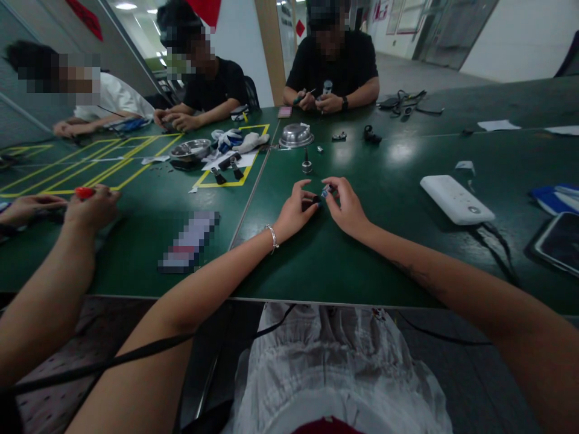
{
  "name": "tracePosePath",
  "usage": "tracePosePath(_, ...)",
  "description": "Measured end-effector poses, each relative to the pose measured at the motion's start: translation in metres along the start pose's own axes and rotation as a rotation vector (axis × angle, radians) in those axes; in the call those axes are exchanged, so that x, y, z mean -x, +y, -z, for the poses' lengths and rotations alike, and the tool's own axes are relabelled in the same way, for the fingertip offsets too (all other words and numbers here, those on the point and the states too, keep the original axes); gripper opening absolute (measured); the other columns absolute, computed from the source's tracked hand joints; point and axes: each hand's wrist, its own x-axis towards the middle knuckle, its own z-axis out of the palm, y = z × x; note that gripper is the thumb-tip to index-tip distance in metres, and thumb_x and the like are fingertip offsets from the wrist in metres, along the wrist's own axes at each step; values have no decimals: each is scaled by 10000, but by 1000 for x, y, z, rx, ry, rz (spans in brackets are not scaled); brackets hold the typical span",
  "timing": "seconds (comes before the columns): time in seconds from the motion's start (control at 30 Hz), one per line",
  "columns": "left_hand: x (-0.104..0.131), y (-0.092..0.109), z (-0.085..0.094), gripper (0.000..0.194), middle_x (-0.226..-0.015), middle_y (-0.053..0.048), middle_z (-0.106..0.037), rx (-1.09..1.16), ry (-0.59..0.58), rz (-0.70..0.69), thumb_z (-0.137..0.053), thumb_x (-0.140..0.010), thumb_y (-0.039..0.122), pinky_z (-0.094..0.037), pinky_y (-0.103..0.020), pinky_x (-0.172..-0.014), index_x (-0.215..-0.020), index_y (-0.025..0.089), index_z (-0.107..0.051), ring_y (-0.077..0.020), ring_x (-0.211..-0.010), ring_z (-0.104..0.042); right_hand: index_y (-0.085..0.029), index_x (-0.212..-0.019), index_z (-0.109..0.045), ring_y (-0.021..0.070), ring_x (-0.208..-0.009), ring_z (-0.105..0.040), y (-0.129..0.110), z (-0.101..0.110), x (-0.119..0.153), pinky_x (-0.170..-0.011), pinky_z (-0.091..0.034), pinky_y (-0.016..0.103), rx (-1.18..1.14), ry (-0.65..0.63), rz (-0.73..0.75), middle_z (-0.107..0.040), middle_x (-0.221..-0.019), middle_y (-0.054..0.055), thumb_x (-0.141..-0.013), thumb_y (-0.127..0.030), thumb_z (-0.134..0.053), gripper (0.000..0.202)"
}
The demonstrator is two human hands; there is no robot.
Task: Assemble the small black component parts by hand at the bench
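Fingertips of the right hand [346,208] were pinched narrow around a small silvery piece [326,190], slightly above and right of the frame's centre, over the green table [289,265]. The left hand [294,211] curved close beside it, thumb and forefinger apart at the tips; whether the darkness between its fingers was a part or shadow, I could not tell. The piece looked bright and metallic with a bluish glint, its outline mostly hidden. It seemed light, stiff and perhaps slick, easy to drop, so a fingertip grip on its sides looked best. Beyond the hands, a small metal cylinder [307,167] stood near a shiny bowl [296,135], upper centre.
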Motion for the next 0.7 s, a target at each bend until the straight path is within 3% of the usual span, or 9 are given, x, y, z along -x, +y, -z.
tracePosePath(0.1,2,0,-1,631,-935,-51,-616,-64,-71,-38,-587,-748,88,-494,-321,-807,-1277,166,-252,-153,-859,-616,-196,-1083,-471,210,-885,-523,-1,-2,0,-785,-442,339,4,-96,14,-525,-966,70,-838,-133,-435,256)
tracePosePath(0.27,3,1,0,665,-1226,-147,-492,-149,-92,-125,-583,-702,56,-471,-335,-873,-1284,142,-273,-193,-1007,-581,-194,-961,-532,223,-866,-525,-5,-4,0,-804,-425,358,66,-284,42,-566,-921,55,-813,-129,-499,166)
tracePosePath(0.5,4,2,0,662,-1048,-111,-601,-113,-124,-89,-579,-744,104,-468,-339,-840,-1309,125,-234,-182,-932,-603,-191,-934,-527,221,-836,-547,-8,-5,2,-759,-443,345,92,-159,-82,-584,-894,58,-785,-143,-517,156)
tracePosePath(0.7,5,2,-1,680,-952,-72,-623,-98,-135,-35,-587,-743,110,-463,-301,-770,-1319,145,-226,-154,-832,-597,-192,-916,-519,232,-806,-562,-2,-4,3,-706,-445,344,149,-131,-162,-578,-842,56,-775,-202,-534,143)
